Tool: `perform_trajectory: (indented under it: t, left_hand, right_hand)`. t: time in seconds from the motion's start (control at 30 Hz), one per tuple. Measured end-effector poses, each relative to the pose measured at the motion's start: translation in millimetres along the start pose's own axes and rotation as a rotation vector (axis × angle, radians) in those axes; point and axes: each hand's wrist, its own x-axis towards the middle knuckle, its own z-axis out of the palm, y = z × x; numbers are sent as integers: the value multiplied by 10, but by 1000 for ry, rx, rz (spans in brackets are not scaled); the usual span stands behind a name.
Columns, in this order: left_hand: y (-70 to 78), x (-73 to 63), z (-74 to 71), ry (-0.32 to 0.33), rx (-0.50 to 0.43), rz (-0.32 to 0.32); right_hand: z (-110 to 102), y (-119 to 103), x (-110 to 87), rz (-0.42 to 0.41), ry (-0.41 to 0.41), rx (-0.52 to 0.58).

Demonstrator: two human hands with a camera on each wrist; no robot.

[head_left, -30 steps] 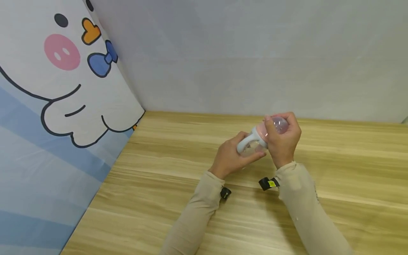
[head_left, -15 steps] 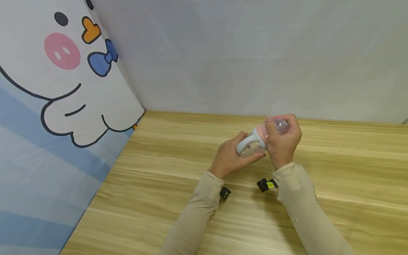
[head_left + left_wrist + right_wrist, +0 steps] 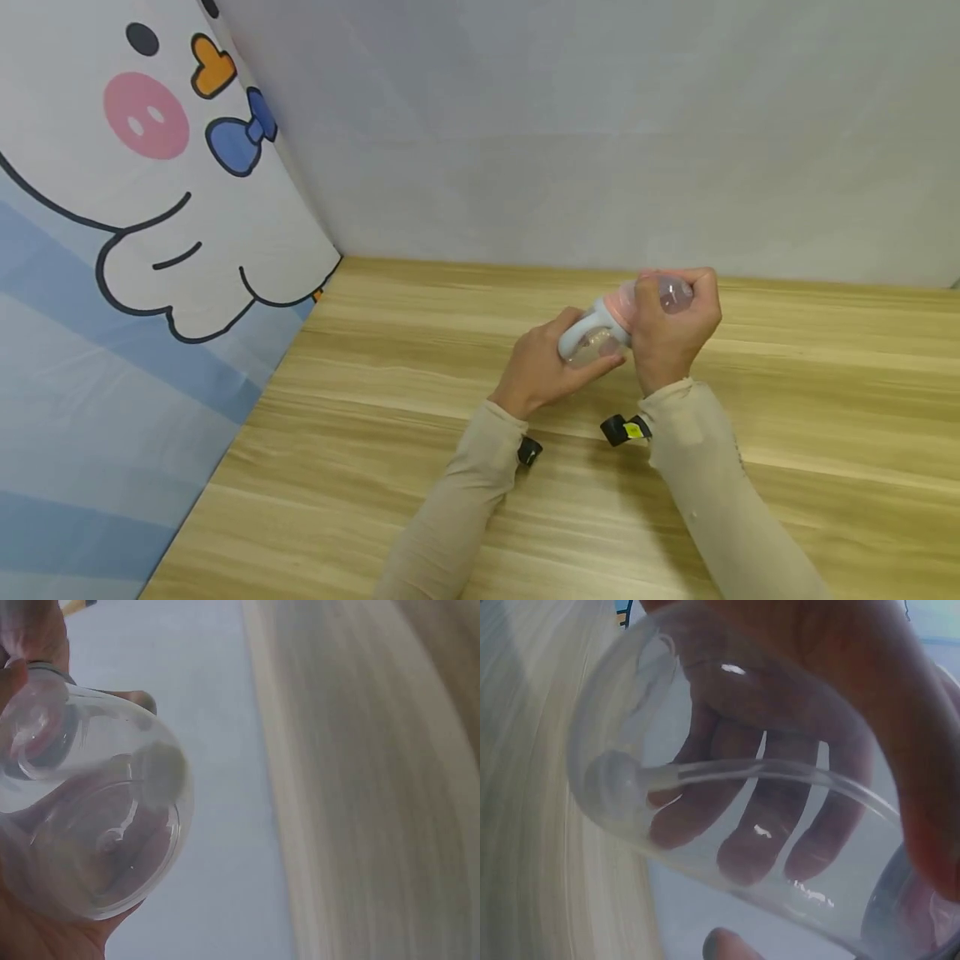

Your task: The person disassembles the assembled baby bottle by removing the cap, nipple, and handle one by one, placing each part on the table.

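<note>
A baby bottle with a clear body [image 3: 109,832], a light blue handle [image 3: 576,335] and a pink collar [image 3: 619,305] is held tilted above the table. My left hand [image 3: 536,371] grips the body, its thumb along the near side. My right hand [image 3: 675,333] is curled round the clear domed cap [image 3: 677,293] at the upper end, partly covering it. Inside the body, the right wrist view shows a straw [image 3: 780,768] with a round weight [image 3: 613,784] at its end. Fingers show through the clear wall. I see no liquid.
Below the hands lies a wood-grain table [image 3: 360,483]. A pale grey wall [image 3: 525,150] rises along its back edge, and a panel with a cartoon figure [image 3: 187,225] stands at the left. Black wrist cameras [image 3: 615,430] hang beneath both sleeves.
My right hand has shifted slightly right with the domed cap, away from the blue handle. More of the pink collar shows between the hands. The left hand has stayed nearly still.
</note>
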Motion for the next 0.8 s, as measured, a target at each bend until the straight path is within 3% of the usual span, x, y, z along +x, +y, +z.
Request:
perform_trajectory:
  t: [0.23,0.6,0.8]
  left_hand:
    - [-27,4,-3,3,1,-8]
    - [-134,-18,-35,-24,49,-76]
    - [-158,-5,-41,-21,56,-46]
  right_hand:
    - [-2,-26,14,10,-60,18]
    - [-50,-24,36,54,-68,20]
    - [-75,-48,87,19,-56,17]
